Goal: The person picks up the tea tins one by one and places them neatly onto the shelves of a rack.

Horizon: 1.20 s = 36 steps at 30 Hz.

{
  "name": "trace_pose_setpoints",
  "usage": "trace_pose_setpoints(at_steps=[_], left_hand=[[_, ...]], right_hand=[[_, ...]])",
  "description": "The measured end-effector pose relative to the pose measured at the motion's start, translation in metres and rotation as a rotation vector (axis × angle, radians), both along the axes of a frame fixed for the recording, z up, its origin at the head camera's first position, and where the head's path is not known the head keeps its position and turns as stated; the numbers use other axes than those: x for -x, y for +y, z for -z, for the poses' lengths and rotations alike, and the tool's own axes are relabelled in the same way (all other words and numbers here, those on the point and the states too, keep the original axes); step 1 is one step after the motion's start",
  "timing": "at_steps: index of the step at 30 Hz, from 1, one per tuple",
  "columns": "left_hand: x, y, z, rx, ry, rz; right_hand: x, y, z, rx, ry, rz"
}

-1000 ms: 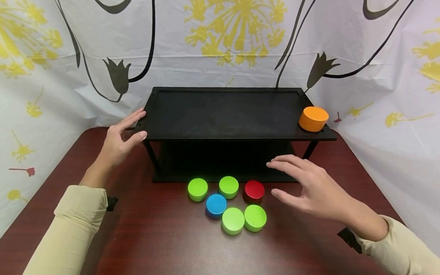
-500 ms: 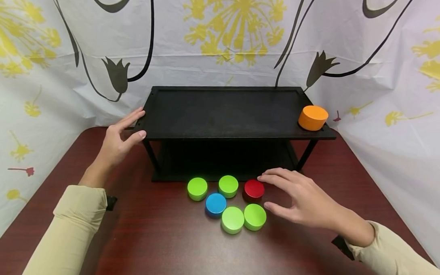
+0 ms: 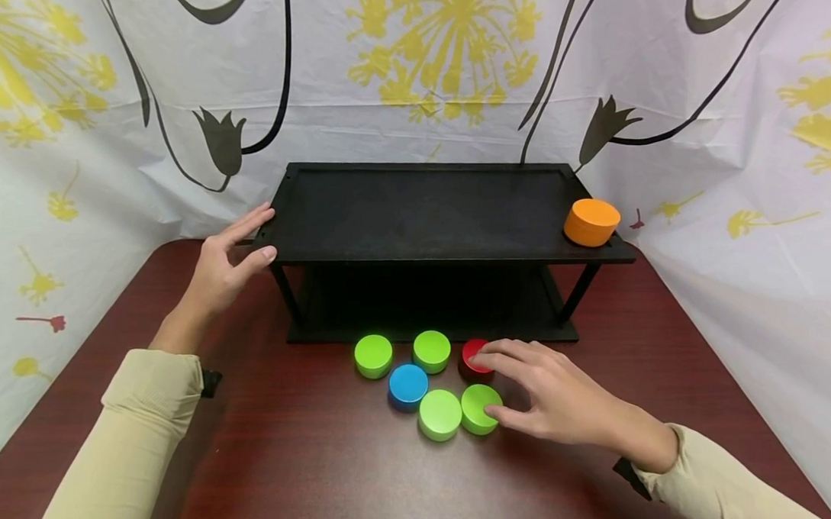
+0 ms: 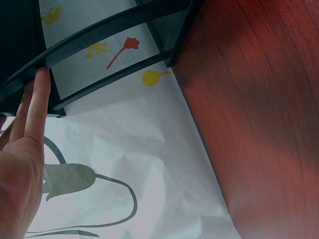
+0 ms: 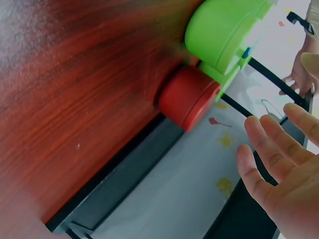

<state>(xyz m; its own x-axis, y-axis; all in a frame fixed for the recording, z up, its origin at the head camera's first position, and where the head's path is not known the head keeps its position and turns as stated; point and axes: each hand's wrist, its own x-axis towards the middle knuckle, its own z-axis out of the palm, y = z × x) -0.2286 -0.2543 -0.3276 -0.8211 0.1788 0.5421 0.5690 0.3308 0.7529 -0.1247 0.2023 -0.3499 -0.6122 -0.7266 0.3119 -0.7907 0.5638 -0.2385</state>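
My right hand [image 3: 555,394], fingers spread and slightly bent, hovers over the right side of the group of small round lidded containers. In the head view its fingertips overlap the red container [image 3: 468,358], and its thumb overlaps the nearest right green container [image 3: 475,408]. A gap shows between the fingers and the red container [image 5: 184,97] in the right wrist view. My left hand [image 3: 217,275] rests at the left edge of the black shelf [image 3: 417,214], fingers extended along it and thumb at the front corner. A blue container [image 3: 408,385] stands among several green ones.
An orange container [image 3: 592,222], larger-looking, sits on the shelf's top right corner. Below the top board lies a lower board [image 3: 420,332], just behind the containers. Dark red wooden table [image 3: 299,454] extends toward me. A patterned white sheet [image 3: 408,76] hangs around the back and sides.
My right hand has moved left, down and nearer, from beside the shelf's right front to over the red and right green containers. My left hand and the containers stay put.
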Motion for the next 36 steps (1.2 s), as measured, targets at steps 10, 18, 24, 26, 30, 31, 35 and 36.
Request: trace_pose_setpoints(at_steps=[10, 18, 24, 26, 30, 31, 35, 36], left_hand=[[0.0, 0.0, 0.002, 0.015, 0.013, -0.006], [0.0, 0.001, 0.001, 0.012, 0.006, -0.002], [0.0, 0.0, 0.0, -0.005, 0.0, 0.006], [-0.001, 0.0, 0.0, -0.01, -0.001, 0.008], [-0.001, 0.0, 0.0, -0.018, -0.006, 0.012], [-0.001, 0.0, 0.0, -0.021, -0.008, 0.014], [0.0, 0.0, 0.0, -0.028, -0.017, 0.017], [0.0, 0.0, 0.0, -0.028, -0.018, 0.017]], right_hand=[[-0.003, -0.002, 0.011, -0.021, -0.035, -0.003], [-0.006, -0.003, 0.02, -0.05, -0.073, -0.012], [-0.008, -0.004, 0.023, -0.079, -0.104, -0.015], [-0.008, -0.005, 0.025, -0.086, -0.104, -0.016], [-0.008, -0.005, 0.028, -0.091, -0.105, -0.018], [-0.008, -0.005, 0.028, -0.094, -0.106, -0.019], [-0.008, -0.005, 0.03, -0.109, -0.101, -0.026], [-0.008, -0.005, 0.031, -0.114, -0.099, -0.027]])
